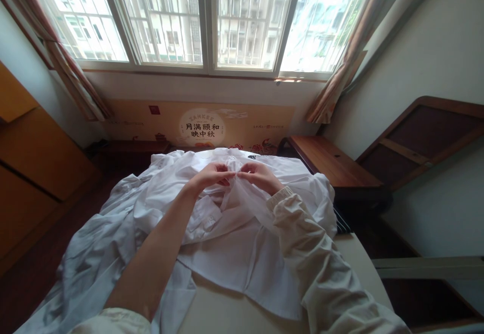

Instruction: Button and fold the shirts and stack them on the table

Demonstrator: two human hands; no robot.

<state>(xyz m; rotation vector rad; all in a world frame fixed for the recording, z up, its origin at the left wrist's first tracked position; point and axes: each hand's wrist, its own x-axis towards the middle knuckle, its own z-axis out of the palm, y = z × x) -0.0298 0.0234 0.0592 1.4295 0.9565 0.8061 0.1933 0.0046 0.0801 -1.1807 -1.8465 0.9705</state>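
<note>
A white shirt [234, 253] lies spread over a pale table [227, 314], crumpled toward the left. My left hand [212, 175] and my right hand [259, 175] meet above the shirt's upper part. Each hand has its fingers closed in a pinch on a fold of the white fabric, thumbs nearly touching. A thin strip of cloth rises from the shirt into both pinches. My left forearm is bare; my right arm wears a cream sleeve [321, 268].
A wide barred window [212, 21] with curtains at both sides fills the far wall. Below it runs a tan printed panel [204, 124]. A wooden side table [333, 165] stands at the right, a wooden cabinet [34, 162] at the left.
</note>
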